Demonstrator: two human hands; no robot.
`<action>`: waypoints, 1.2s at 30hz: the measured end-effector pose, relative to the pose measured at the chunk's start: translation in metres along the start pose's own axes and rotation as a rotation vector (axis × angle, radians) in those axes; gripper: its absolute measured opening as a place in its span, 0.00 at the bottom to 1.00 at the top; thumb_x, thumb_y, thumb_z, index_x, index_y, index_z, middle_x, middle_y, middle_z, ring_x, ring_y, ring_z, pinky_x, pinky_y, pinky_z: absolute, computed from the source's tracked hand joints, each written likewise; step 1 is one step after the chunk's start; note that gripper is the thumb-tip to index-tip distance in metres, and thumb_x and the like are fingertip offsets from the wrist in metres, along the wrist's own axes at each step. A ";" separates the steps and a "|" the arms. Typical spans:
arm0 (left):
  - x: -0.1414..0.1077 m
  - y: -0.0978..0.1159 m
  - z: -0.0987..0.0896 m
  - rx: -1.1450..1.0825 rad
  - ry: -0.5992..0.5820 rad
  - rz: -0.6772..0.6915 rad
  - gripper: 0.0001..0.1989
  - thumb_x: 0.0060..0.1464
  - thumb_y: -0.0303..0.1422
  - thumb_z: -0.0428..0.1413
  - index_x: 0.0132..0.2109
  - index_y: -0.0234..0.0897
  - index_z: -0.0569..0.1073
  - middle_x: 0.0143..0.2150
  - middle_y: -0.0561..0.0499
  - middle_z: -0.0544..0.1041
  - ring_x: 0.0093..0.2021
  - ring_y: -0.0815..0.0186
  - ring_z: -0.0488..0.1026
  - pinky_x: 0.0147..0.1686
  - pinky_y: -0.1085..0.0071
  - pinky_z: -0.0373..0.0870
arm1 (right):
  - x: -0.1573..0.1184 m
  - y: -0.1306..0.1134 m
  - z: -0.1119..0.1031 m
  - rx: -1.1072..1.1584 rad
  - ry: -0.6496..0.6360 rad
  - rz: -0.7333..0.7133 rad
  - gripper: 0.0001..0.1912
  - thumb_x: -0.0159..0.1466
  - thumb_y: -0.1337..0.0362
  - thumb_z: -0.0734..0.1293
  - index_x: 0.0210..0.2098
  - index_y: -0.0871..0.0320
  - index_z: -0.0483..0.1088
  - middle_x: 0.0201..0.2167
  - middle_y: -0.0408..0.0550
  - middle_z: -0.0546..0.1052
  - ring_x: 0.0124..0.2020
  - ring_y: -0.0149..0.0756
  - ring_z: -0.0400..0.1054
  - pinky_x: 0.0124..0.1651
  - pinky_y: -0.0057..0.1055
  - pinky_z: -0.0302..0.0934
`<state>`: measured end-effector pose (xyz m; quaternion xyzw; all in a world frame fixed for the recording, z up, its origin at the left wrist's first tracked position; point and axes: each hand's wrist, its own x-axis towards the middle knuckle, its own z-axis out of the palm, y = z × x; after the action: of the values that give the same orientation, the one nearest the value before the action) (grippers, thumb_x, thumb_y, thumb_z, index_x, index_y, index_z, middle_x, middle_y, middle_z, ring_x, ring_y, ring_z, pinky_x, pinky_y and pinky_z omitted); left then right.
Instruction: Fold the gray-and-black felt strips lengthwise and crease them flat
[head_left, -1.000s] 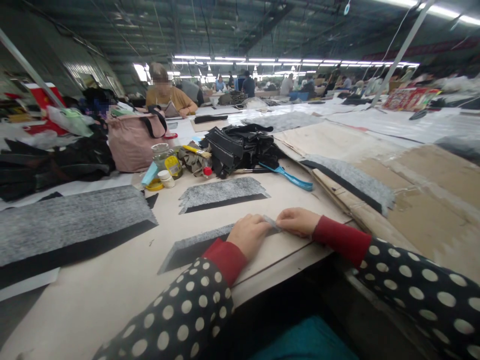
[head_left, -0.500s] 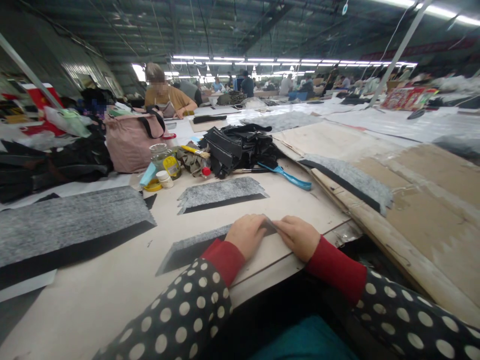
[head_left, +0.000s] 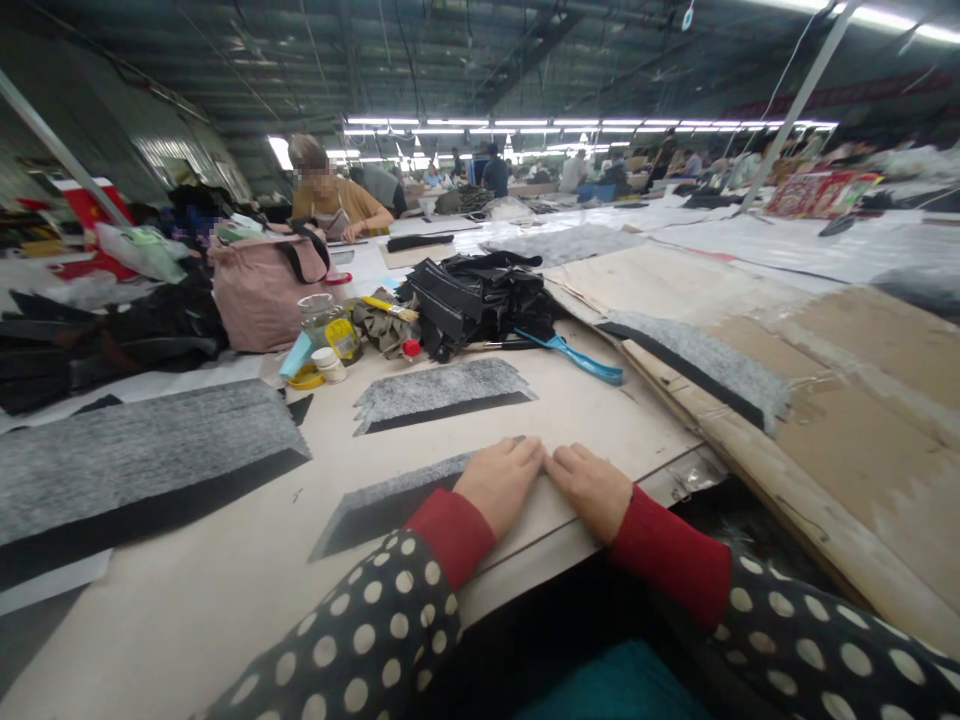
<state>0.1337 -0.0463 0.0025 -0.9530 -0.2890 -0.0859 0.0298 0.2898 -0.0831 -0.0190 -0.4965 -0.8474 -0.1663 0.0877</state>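
On the pale board, a dark fabric strip with a grey fuzzy band along its far edge lies in front of me. My left hand rests over its right end, fingers held together and bent down onto it. Fingertip to fingertip with it, my right hand is closed at the same end of the strip. That end is mostly hidden beneath the fingers. Farther back lies a similar grey-and-black piece, and at the left a stack of larger such pieces.
Behind are a heap of black pieces, a blue-handled brush, a glass jar, a white small bottle and a pink bag. Cardboard lies to the right. A co-worker sits across the table.
The strip's right end, raised and bent between my fingers before, is now down under them. My left hand has shifted slightly right, and both hands lie flatter against the board.
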 end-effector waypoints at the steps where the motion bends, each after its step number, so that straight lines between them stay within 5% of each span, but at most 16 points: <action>1: 0.001 0.001 -0.001 0.015 -0.012 0.008 0.16 0.56 0.26 0.40 0.50 0.33 0.62 0.52 0.44 0.64 0.44 0.62 0.63 0.42 0.65 0.65 | -0.001 0.001 0.001 0.010 0.017 -0.004 0.12 0.58 0.76 0.55 0.38 0.67 0.67 0.28 0.53 0.66 0.30 0.37 0.58 0.33 0.33 0.59; 23: 0.010 -0.009 -0.012 0.066 -0.101 -0.053 0.09 0.54 0.32 0.46 0.42 0.35 0.65 0.39 0.48 0.70 0.40 0.60 0.64 0.37 0.61 0.60 | -0.012 -0.002 -0.001 0.015 0.046 0.048 0.10 0.52 0.77 0.60 0.31 0.61 0.68 0.27 0.49 0.69 0.27 0.37 0.62 0.28 0.32 0.57; 32: 0.005 -0.020 -0.010 -0.107 -0.008 -0.141 0.11 0.50 0.38 0.51 0.41 0.40 0.66 0.43 0.52 0.69 0.46 0.62 0.61 0.43 0.61 0.57 | 0.015 0.026 -0.014 0.463 -0.240 0.212 0.12 0.58 0.69 0.56 0.29 0.58 0.70 0.28 0.47 0.72 0.32 0.33 0.65 0.35 0.28 0.57; 36: 0.001 -0.025 -0.001 -0.180 0.047 -0.215 0.13 0.48 0.41 0.52 0.41 0.42 0.66 0.49 0.53 0.65 0.48 0.61 0.60 0.44 0.61 0.58 | 0.043 0.034 -0.012 0.724 -0.419 0.388 0.11 0.56 0.67 0.56 0.32 0.60 0.69 0.19 0.43 0.71 0.23 0.30 0.65 0.28 0.25 0.57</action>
<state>0.1200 -0.0248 0.0037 -0.9131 -0.3798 -0.1363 -0.0582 0.2980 -0.0372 0.0126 -0.6064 -0.7416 0.2640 0.1119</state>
